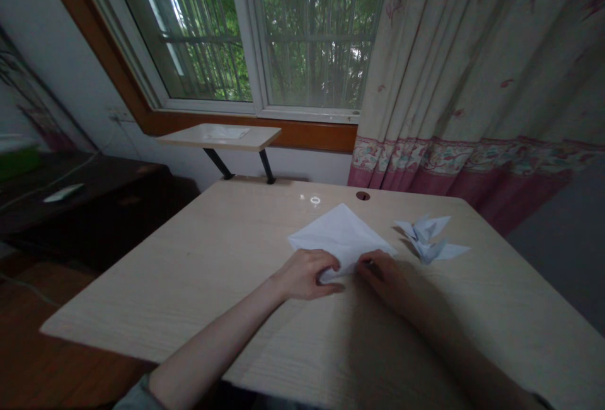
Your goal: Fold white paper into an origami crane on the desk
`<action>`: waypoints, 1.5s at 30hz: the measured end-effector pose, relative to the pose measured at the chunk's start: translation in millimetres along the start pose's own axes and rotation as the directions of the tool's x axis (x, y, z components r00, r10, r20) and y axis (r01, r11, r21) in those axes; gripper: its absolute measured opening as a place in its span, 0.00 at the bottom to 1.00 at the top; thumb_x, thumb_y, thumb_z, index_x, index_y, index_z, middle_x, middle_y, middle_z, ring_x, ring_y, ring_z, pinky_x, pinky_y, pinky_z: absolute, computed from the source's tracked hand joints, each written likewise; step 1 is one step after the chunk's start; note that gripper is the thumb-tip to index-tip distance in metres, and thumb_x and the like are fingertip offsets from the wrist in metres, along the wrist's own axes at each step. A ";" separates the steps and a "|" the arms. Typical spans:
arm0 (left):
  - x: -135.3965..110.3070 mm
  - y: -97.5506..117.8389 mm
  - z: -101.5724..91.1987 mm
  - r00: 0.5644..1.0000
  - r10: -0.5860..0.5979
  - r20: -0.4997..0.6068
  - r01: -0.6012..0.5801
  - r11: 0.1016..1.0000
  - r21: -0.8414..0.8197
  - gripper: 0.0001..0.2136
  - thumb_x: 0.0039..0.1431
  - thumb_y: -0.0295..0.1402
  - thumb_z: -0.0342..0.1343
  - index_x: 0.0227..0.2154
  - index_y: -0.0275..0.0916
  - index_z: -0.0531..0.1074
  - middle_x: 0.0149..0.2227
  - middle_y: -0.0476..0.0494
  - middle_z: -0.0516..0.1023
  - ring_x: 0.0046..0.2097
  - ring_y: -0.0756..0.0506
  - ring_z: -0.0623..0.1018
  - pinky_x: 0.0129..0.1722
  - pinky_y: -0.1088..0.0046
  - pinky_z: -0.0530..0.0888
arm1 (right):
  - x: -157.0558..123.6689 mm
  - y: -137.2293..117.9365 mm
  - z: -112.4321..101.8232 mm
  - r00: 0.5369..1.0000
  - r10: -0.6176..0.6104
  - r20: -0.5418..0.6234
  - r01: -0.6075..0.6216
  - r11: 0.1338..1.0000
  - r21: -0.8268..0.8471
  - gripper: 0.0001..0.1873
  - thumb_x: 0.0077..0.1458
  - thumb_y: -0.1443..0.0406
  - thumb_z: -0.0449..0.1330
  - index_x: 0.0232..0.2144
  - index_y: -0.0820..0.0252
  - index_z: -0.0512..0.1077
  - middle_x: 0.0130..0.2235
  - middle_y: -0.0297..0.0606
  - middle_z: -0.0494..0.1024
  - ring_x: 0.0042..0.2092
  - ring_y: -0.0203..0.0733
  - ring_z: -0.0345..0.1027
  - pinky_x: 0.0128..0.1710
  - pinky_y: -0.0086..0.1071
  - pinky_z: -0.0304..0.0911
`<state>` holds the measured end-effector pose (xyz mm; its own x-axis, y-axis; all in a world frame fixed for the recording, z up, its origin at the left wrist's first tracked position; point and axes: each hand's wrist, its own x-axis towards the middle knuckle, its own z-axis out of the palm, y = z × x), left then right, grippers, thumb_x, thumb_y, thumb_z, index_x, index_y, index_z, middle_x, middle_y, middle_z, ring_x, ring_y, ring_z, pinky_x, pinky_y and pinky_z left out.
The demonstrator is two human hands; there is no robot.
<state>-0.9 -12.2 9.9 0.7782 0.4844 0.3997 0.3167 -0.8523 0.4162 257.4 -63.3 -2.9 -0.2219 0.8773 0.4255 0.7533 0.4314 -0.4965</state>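
A white sheet of paper (pixel 343 230) lies flat on the table (pixel 227 259), turned so that one corner points to the table's far edge and its side corners point left and right. It sits nearer the far edge than the near one.

The left hand (pixel 312 273) is at the sheet's near left side. Its grip is narrow but parted: the bent fingers rest on the paper, the thumb stretches along the near side, and a little of the paper shows in the gap between them.

The right hand (pixel 384 276) is at the near right side of the sheet, thumb and forefinger close together by the paper's edge; whether this grip pinches the paper, I cannot tell. Most of the sheet lies beyond both grips, towards the far edge.

Folded paper figures (pixel 429 240) with pointed tips sit right of the sheet, apart from it, towards the table's far right corner. A raised shelf (pixel 265 136) on dark supports stands at the far left corner.
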 end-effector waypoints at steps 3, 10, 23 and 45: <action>0.4 -1.2 3.6 0.997 -0.067 -0.026 0.069 0.994 0.083 0.16 0.71 0.47 0.52 0.37 0.38 0.74 0.35 0.44 0.81 0.37 0.45 0.81 0.37 0.72 0.74 | 1.0 -2.5 -3.5 0.998 0.035 0.052 -0.033 0.998 -0.048 0.08 0.67 0.60 0.55 0.38 0.53 0.73 0.38 0.37 0.81 0.38 0.44 0.77 0.39 0.37 0.70; 1.7 -5.0 5.4 0.951 -0.271 -0.150 0.289 0.951 0.113 0.21 0.75 0.45 0.44 0.29 0.39 0.70 0.26 0.48 0.76 0.28 0.47 0.75 0.30 0.74 0.68 | 1.7 10.6 6.4 0.999 -0.016 -0.035 0.012 0.994 -0.111 0.12 0.68 0.61 0.52 0.33 0.51 0.72 0.34 0.37 0.80 0.37 0.45 0.76 0.39 0.37 0.71; 0.9 -12.4 9.0 0.841 -0.444 -0.310 0.506 0.848 0.159 0.10 0.73 0.40 0.47 0.44 0.41 0.69 0.33 0.46 0.79 0.32 0.43 0.81 0.32 0.72 0.72 | 2.9 19.5 12.4 0.993 0.063 -0.098 -0.079 0.984 -0.160 0.12 0.68 0.63 0.53 0.32 0.52 0.72 0.33 0.38 0.80 0.35 0.46 0.76 0.36 0.37 0.68; 4.1 -1.6 5.9 0.998 0.058 -0.030 -0.040 0.909 0.415 0.15 0.71 0.34 0.54 0.58 0.49 0.71 0.67 0.44 0.67 0.68 0.36 0.64 0.68 0.42 0.56 | -0.7 36.4 27.4 0.987 -0.071 -0.142 0.052 0.989 -0.137 0.10 0.63 0.67 0.53 0.43 0.55 0.74 0.45 0.44 0.80 0.47 0.49 0.75 0.49 0.46 0.73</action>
<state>5.0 -10.0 6.0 0.7787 0.4399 0.4473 0.4814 -0.8762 0.0237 268.0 -42.4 -42.1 -0.1850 0.8057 0.5627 0.8185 0.4432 -0.3655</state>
